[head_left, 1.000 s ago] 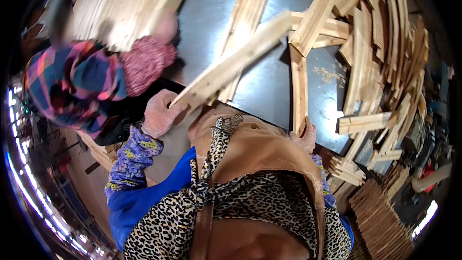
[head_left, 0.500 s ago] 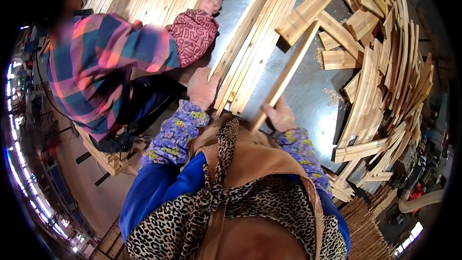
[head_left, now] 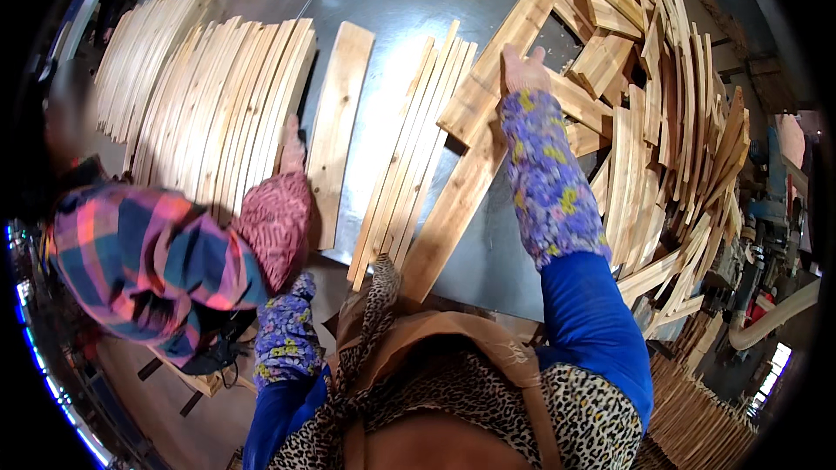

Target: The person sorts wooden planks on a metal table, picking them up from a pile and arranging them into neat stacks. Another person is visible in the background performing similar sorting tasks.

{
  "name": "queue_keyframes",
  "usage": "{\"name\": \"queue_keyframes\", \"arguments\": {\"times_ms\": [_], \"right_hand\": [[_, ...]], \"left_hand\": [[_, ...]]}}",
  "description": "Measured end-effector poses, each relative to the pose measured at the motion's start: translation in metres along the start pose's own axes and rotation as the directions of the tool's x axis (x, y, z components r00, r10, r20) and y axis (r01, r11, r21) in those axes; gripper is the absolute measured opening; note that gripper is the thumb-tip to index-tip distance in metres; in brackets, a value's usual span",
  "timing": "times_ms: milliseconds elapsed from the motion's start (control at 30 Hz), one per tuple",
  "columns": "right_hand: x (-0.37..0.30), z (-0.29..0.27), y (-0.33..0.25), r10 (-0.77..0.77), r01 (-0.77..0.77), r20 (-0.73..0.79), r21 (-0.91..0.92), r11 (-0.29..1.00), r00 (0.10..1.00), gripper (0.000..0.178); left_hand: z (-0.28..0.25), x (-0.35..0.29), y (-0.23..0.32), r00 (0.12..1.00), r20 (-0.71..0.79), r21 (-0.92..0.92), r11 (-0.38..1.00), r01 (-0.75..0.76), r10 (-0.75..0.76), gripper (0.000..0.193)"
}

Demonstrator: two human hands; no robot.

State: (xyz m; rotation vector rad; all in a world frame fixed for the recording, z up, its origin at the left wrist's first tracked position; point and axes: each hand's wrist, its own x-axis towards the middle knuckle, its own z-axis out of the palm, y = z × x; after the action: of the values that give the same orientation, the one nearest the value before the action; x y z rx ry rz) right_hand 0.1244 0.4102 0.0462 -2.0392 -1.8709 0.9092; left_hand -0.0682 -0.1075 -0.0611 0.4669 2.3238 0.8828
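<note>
Handling the wide, flat, tan wooden board (head_left: 488,83) well would likely call for a firm hold on its right-hand long edge, thumb and fingers on opposite faces, and a lift rather than a drag, so that its near end clears the long, pale brown wooden board (head_left: 453,226) beneath it. The bundle of narrow, cream-coloured wooden strips (head_left: 418,148) lies just to the left, so a sideways swing could knock it. The right hand (head_left: 528,74) is at that edge with its fingers somewhat apart; whether they are clamped on the wood cannot be told. The left hand is out of sight beyond its sleeve. The upper board lies aslant over the grey metal table (head_left: 488,252), straight-sided and square-ended, its grain running lengthwise, its tone darker than the strips.
</note>
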Motion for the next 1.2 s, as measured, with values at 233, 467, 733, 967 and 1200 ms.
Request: {"name": "queue_keyframes", "arguments": {"times_ms": [233, 467, 733, 967, 1200], "right_hand": [[0.092, 0.024, -0.001, 0.014, -0.078, 0.12, 0.547, 0.834, 0.993, 0.072], [-0.052, 0.03, -0.055, -0.192, -0.2, 0.31, 0.874, 0.443, 0.931, 0.05], [-0.183, 0.093, 0.01, -0.414, 0.214, 0.184, 0.634, 0.743, 0.891, 0.065], [-0.196, 0.053, 0.101, -0.053, 0.054, 0.011, -0.373, 0.926, 0.999, 0.117], [-0.166, 0.074, 0.058, 0.071, -0.071, 0.021, 0.0, 0.997, 0.997, 0.097]], "left_hand": [[0.01, 0.009, 0.027, 0.999, 0.017, 0.073, 0.997, 0.03, -0.031, 0.049], [-0.012, 0.051, -0.006, 0.997, -0.033, -0.099, 0.992, -0.072, 0.069, 0.06], [-0.056, 0.039, 0.049, 0.955, 0.294, -0.452, 0.876, 0.169, -0.033, 0.053], [-0.113, 0.039, -0.026, 0.994, -0.091, -0.218, 0.972, -0.083, 0.065, 0.045], [0.006, -0.032, 0.189, 0.936, 0.351, 0.456, 0.878, -0.146, -0.027, 0.112]]}}
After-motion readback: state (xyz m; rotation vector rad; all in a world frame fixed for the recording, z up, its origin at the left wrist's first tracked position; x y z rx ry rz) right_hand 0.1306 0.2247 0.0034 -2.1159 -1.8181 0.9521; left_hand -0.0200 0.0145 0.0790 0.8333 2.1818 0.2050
